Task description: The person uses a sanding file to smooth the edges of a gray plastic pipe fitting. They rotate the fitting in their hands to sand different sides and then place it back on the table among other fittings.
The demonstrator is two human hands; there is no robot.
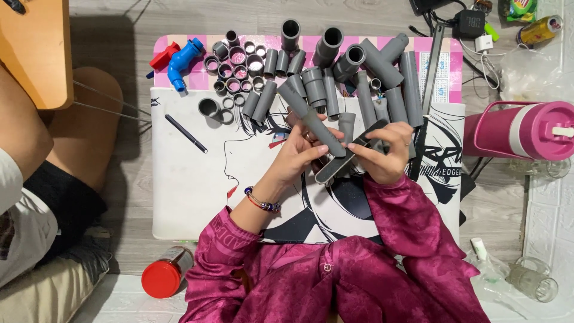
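Grey wood-look flooring surrounds a low white tabletop [185, 191] printed with a black line drawing and edged in pink along its far side, where a crowd of short grey plastic pipe pieces and ring-shaped couplings [311, 72] lies scattered. Both hands meet just above the middle of this surface, near the front edge of that heap. The left hand [299, 152], its wrist wearing a beaded bracelet [262, 202], grips a long grey plastic pipe section [310, 116]; the pipe's long axis runs diagonally, its free end pointing up and to the left toward the pile, its near end buried in the fingers. The right hand [385, 157] pinches a long flat dark sanding file with a pale edge [350, 152], which slants the opposite way, from lower left to upper right, so that the two long things cross close to the left hand's fingertips. The file appears to touch the pipe's near end, though the exact contact is hidden by fingers. Both hands are closed on their things, palms turned inward, with magenta satin sleeves [412, 221] drawn in from below. A blue plastic tap [182, 60] and a black pen [186, 133] lie well apart on the left; a pink insulated jug [520, 128] rests on the floor at right. Another person's bent leg [84, 131] shows at far left.
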